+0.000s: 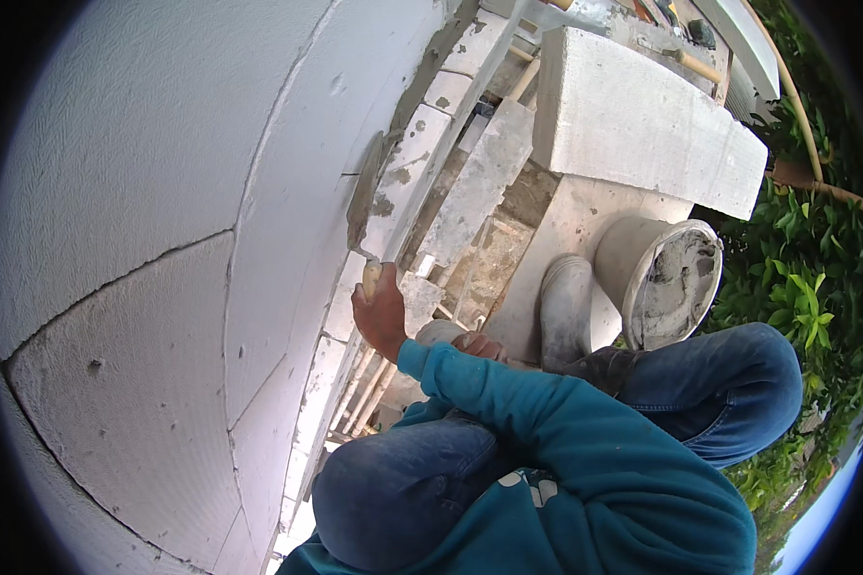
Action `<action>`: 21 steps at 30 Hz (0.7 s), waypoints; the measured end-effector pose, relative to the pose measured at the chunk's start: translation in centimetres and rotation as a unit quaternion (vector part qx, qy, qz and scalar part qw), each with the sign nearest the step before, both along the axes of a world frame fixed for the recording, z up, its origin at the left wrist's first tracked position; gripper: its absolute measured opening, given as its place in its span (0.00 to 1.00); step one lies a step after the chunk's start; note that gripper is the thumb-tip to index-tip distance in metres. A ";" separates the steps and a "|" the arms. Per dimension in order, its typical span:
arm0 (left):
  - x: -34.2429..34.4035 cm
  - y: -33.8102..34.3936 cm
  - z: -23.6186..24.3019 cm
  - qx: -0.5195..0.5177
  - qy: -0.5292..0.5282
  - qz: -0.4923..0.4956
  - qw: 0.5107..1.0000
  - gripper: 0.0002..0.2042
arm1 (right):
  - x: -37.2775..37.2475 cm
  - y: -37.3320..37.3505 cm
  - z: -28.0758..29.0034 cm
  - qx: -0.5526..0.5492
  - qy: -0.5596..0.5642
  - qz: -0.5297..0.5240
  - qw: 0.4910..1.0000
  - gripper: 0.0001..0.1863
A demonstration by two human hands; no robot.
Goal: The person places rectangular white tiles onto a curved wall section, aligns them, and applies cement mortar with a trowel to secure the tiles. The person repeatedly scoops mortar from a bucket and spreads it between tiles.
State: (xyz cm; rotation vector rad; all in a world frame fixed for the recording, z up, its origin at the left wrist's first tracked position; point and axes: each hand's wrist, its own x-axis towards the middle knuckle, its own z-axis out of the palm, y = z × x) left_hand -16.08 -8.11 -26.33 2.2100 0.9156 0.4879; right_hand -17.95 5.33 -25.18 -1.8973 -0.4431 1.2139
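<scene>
My right hand (382, 314) is closed round the pale handle (371, 276) of a trowel. Its metal neck points up toward the wet grey mortar (362, 206) in the joint between the white block wall (302, 192) and a ledge of pale blocks (405, 163). Mortar covers much of the blade, so its outline is hard to make out. Behind my right sleeve, a few fingers of my left hand (481, 346) show beside a whitish rounded shape, perhaps a boot toe; what they hold, if anything, is hidden.
A bucket of grey mortar (679, 283) stands at my right, beside my dusty boot (566, 307). A large white block (642, 115) lies beyond it. A wooden-handled tool (695, 65) rests farther back. Bamboo poles (372, 393) run below the ledge, and green leaves (805, 307) fill the right side.
</scene>
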 end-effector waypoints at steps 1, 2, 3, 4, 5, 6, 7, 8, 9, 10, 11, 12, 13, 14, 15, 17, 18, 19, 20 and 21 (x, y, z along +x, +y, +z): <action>0.0 0.1 0.0 0.003 -0.001 0.001 1.000 0.08 | 0.3 0.0 -0.8 0.005 -0.010 -0.018 1.000 0.21; -0.2 0.1 0.1 0.003 0.000 0.002 1.000 0.08 | 0.5 0.2 -2.9 0.016 -0.022 -0.037 0.999 0.21; 0.0 0.2 0.1 0.004 -0.002 0.001 1.000 0.08 | 1.4 0.9 -5.2 0.026 -0.038 -0.059 0.997 0.22; -0.1 0.2 0.1 0.005 -0.002 0.002 1.000 0.08 | 2.9 2.5 -6.6 0.003 0.041 -0.079 0.996 0.21; -0.1 0.3 0.0 0.005 -0.002 0.002 1.000 0.08 | 4.3 4.1 -8.0 -0.023 0.119 -0.100 0.988 0.21; 0.4 0.5 0.1 0.007 -0.008 -0.004 1.000 0.08 | 5.6 5.7 -10.9 -0.008 0.064 -0.094 0.994 0.21; 0.7 0.7 0.1 0.008 -0.011 -0.007 1.000 0.08 | 6.4 6.8 -13.2 0.006 0.010 -0.086 0.996 0.20; 0.7 0.8 0.1 0.011 -0.010 -0.005 1.000 0.07 | 6.3 7.7 -13.9 0.020 0.011 -0.093 0.995 0.20; 0.7 0.7 0.1 0.012 -0.009 -0.001 1.000 0.07 | 6.2 8.1 -14.0 0.029 0.012 -0.100 0.995 0.20; 0.8 0.7 0.0 0.012 -0.011 0.000 1.000 0.07 | 6.0 8.2 -14.1 0.039 0.012 -0.107 0.993 0.20; 0.8 0.7 0.1 0.012 -0.011 -0.002 1.000 0.07 | 5.8 7.9 -14.1 0.061 0.003 -0.097 0.993 0.20; 0.7 0.6 0.0 0.010 -0.009 0.001 1.000 0.07 | 5.3 6.9 -13.3 0.079 -0.003 -0.082 0.993 0.20; 0.6 0.4 0.1 0.006 -0.006 0.004 1.000 0.07 | 4.7 5.6 -11.8 0.094 -0.007 -0.065 0.993 0.20; 0.2 0.5 0.2 0.002 -0.004 0.006 1.000 0.07 | 3.9 4.7 -10.2 0.090 -0.021 -0.051 0.994 0.20; 0.5 0.8 0.4 -0.001 0.000 0.009 1.000 0.07 | 3.3 4.2 -7.9 0.090 -0.037 -0.038 0.995 0.20; 0.2 0.5 0.9 0.001 -0.002 0.000 1.000 0.07 | 1.9 3.0 -5.5 0.104 -0.028 -0.052 0.993 0.20; 0.2 0.4 0.9 0.000 0.001 0.000 1.000 0.07 | 0.9 2.6 -3.9 0.104 -0.021 -0.054 0.993 0.20; 0.5 0.2 0.7 -0.001 -0.002 -0.003 1.000 0.07 | 0.4 2.0 -3.1 0.101 -0.018 -0.058 0.993 0.21; 0.5 0.1 0.7 -0.004 -0.004 -0.006 1.000 0.07 | -0.5 1.7 -2.6 0.079 0.002 -0.072 0.994 0.21; 0.7 0.1 0.6 -0.004 -0.005 -0.009 1.000 0.07 | -1.3 1.6 -2.3 0.058 0.020 -0.086 0.994 0.22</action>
